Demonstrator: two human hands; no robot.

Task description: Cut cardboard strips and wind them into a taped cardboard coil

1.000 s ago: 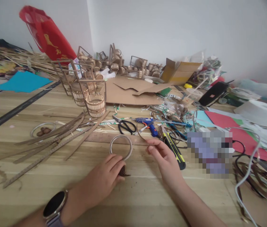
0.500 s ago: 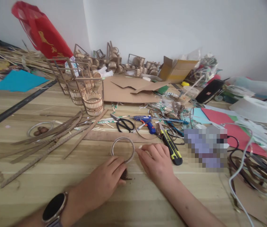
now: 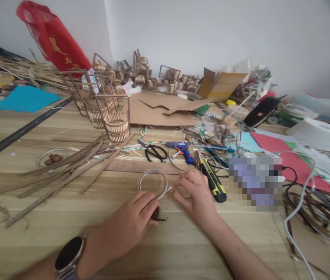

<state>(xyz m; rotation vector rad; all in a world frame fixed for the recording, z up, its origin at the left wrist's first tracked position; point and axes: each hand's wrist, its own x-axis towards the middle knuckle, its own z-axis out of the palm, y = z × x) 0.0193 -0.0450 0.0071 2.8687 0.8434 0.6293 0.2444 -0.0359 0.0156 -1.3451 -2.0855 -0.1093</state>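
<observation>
My left hand point(image 3: 136, 214) is closed round a small dark brown coiled piece point(image 3: 155, 213), which shows between thumb and fingers with a thin end sticking out. Its fingertips also touch the near rim of a pale ring point(image 3: 165, 182) that looks like a narrow roll of tape. To the right, my right hand point(image 3: 194, 194) has thumb and forefinger curled together in a loose pinch. A small white strip point(image 3: 169, 189) shows at those fingertips, beside the ring; whether it joins the ring I cannot tell.
A yellow-black utility knife point(image 3: 213, 179) lies beside my right hand. Beyond are scissors point(image 3: 155, 153), a blue glue gun point(image 3: 184, 151) and cardboard point(image 3: 156, 114). Brown strips point(image 3: 65, 171) and another ring point(image 3: 40, 157) with brown balls lie left. Small slatted buckets point(image 3: 116, 126) stand behind.
My right hand has drawn slightly back and turned, its fingers more curled, with the white strip now showing left of the fingertips. My left hand keeps its hold on the coil.
</observation>
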